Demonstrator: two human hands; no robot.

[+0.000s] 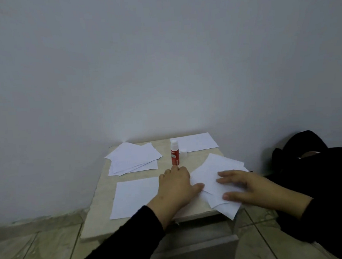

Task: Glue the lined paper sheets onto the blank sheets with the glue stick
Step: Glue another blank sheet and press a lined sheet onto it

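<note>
Four lots of white paper on a small square bench (103, 222) with a pale, stone-look matte top: a fanned stack (133, 158) far left, sheet count unclear; one flat single sheet (135, 198) near left; one single sheet (196, 142) far right against the wall; a loose fanned pile (214, 178) near right, overhanging the bench edge. Any ruling on the paper is too faint to tell, so lined vs blank unclear. One glue stick (174, 153), red cylinder with white top, upright at centre far, uncapped; one small white cap (183, 151) just beside it on the right. Left hand (176, 185) flat, fingers spread, palm down between single sheet and pile, thumb touching pile edge; grip holds nothing. Right hand (246, 186) lies flat on the pile, fingers extended, pressing, nothing pinched. Both sleeves black. Dark cloth bundle (306, 148) on the right. Floor (33, 247) tiled, beige.
</note>
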